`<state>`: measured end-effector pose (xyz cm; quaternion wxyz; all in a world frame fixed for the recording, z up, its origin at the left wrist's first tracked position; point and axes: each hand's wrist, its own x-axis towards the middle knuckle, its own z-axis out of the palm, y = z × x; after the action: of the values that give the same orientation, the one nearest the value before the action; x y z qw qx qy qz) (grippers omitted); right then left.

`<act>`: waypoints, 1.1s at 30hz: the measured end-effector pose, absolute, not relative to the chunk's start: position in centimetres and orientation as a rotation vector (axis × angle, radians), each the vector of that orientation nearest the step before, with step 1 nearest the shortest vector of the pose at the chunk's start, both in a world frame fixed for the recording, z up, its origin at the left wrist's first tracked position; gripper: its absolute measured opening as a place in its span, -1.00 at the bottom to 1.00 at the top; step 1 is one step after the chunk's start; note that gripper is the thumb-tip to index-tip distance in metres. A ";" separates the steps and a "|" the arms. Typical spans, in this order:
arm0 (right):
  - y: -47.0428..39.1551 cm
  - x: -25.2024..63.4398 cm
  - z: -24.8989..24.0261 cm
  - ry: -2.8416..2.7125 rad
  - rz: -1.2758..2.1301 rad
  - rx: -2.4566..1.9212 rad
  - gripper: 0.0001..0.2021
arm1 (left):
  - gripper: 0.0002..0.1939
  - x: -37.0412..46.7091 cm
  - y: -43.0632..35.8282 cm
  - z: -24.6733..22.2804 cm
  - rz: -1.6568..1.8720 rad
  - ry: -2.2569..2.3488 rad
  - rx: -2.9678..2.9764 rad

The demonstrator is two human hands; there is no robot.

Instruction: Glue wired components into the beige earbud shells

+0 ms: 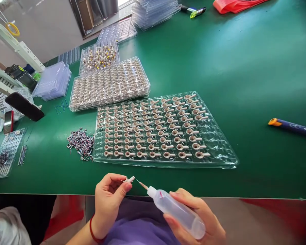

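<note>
Between thumb and fingertips, my left hand pinches a small white spoon-shaped part just off the table's front edge. My right hand is wrapped round a translucent squeeze bottle, which is tilted with its thin needle tip pointing at the end of the white part. A small gap seems to lie between needle and part. Beyond both hands sits a clear plastic tray with rows of similar white parts; its right-hand pockets hold none.
A heap of small leaded components lies left of the tray. Behind are stacked filled trays, a tray of loose beige pieces and clear tray stacks. A phone leans at left; a blue-orange utility knife lies right.
</note>
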<state>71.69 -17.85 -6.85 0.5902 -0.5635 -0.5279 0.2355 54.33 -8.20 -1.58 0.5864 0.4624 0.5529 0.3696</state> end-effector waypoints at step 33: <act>-17.9 71.7 -6.9 -1.238 0.546 -1.346 -0.65 | -0.75 54.1 -8.2 -1.8 0.829 1.302 1.093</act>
<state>71.74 -17.89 -6.88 0.5783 -0.5755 -0.5291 0.2333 54.15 -8.20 -1.81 0.5851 0.4688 0.5583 0.3554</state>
